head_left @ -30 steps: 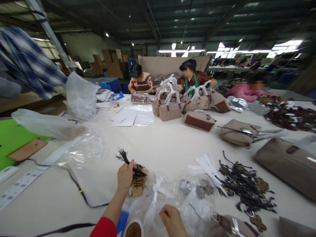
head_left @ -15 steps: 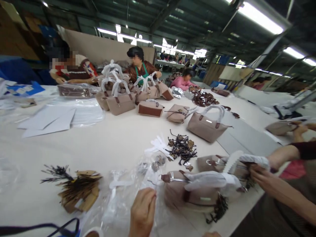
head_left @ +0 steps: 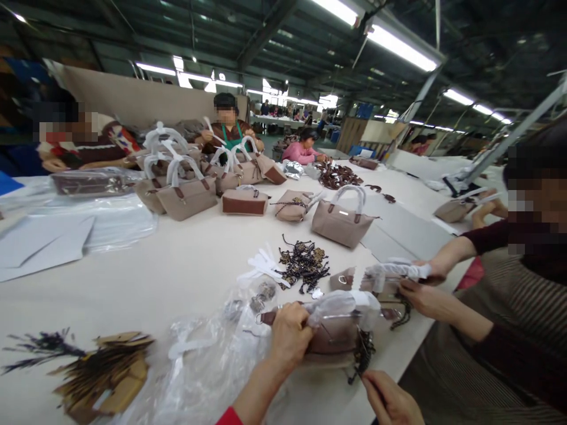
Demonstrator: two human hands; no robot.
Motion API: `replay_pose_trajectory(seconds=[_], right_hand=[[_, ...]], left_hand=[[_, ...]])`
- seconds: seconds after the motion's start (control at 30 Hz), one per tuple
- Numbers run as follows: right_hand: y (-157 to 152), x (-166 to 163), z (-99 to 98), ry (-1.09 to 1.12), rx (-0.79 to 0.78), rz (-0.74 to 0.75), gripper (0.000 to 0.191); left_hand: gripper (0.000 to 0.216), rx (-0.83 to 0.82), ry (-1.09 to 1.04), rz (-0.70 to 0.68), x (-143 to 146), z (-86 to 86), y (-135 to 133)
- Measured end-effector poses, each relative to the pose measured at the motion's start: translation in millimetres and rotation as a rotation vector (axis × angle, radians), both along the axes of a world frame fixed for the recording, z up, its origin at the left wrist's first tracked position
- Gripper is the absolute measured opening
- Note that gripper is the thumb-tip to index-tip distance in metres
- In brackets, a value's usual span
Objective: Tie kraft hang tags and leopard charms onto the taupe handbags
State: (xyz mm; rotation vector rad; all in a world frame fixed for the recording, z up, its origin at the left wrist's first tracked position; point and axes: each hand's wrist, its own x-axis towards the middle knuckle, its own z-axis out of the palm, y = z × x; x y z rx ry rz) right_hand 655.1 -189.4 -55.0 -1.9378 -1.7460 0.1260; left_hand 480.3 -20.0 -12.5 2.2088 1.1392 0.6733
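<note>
A taupe handbag (head_left: 332, 341) with brown trim lies on the near right of the white table, its handles (head_left: 343, 307) wrapped in white film. My left hand (head_left: 290, 333) is closed over the bag's top edge, near the zip end with a metal ring. From the bag's right end hangs a dark braided cord charm (head_left: 364, 351). Just beside the charm's lower end, my right hand (head_left: 392, 398) has its fingers pinched together; what they hold, if anything, cannot be made out.
At right, a co-worker's hands (head_left: 425, 295) hold another taupe bag (head_left: 343, 280) close behind mine. A pile of cord charms (head_left: 303, 262), white strips (head_left: 261, 265), clear plastic bags (head_left: 190, 366) and a bundle of brown tags (head_left: 106, 372) lie around. Several bags (head_left: 188, 198) stand farther back.
My left hand has moved right and forward from the plastic onto the handbag's top. My right hand has come up from the bottom edge to beside the charm. The view has turned right.
</note>
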Motion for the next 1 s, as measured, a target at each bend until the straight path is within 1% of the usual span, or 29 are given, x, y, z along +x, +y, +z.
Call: replay_pose_trajectory(seconds=[0.13, 0.27, 0.4, 0.5, 0.53, 0.6, 0.7, 0.73, 0.8, 0.87, 0.93, 1.0], right_hand=[[13.4, -1.2, 1.9, -0.068, 0.05, 0.026, 0.019], [35.5, -9.0, 7.3, -0.166, 0.073, 0.098, 0.023], [55.0, -24.0, 15.7, -0.207, 0.117, 0.168, 0.027], [61.9, -33.5, 21.1, -0.139, 0.122, 0.174, 0.03], [62.5, -35.4, 22.5, -0.073, 0.101, 0.162, 0.029], [61.5, -37.6, 24.7, 0.143, 0.004, 0.128, 0.026], [55.7, -37.6, 24.7, 0.619, -0.189, 0.072, 0.018], [52.7, -37.2, 23.7, 0.794, -0.231, 0.055, 0.022], [45.7, -36.7, 20.8, 1.125, -0.268, 0.02, 0.041], [38.2, -36.8, 18.2, 1.386, -0.297, 0.006, 0.055], [31.8, -37.1, 16.7, 1.532, -0.318, 0.007, 0.055], [27.7, -37.1, 15.8, 1.552, -0.273, 0.004, 0.046]], left_hand=[[0.012, -0.064, -0.058, -0.02, -1.6, 1.9, 7.0], [0.011, -0.073, -0.042, -0.098, -5.1, 7.0, 6.3], [0.009, -0.025, 0.055, -0.203, -11.0, 11.4, 3.6], [0.003, 0.053, 0.149, -0.276, -17.6, 10.6, 3.0], [0.004, 0.082, 0.178, -0.292, -19.9, 9.5, 3.1], [0.008, 0.137, 0.229, -0.303, -24.2, 6.9, 3.3], [0.018, 0.202, 0.287, -0.275, -30.3, 3.8, 2.1], [0.019, 0.215, 0.3, -0.262, -32.5, 3.0, 0.9], [0.021, 0.265, 0.32, -0.222, -37.4, 1.2, -2.8], [0.022, 0.363, 0.326, -0.163, -43.1, -1.3, -7.9], [0.024, 0.48, 0.308, -0.114, -48.8, -4.5, -13.7], [0.027, 0.541, 0.274, -0.101, -53.7, -7.2, -19.5]])
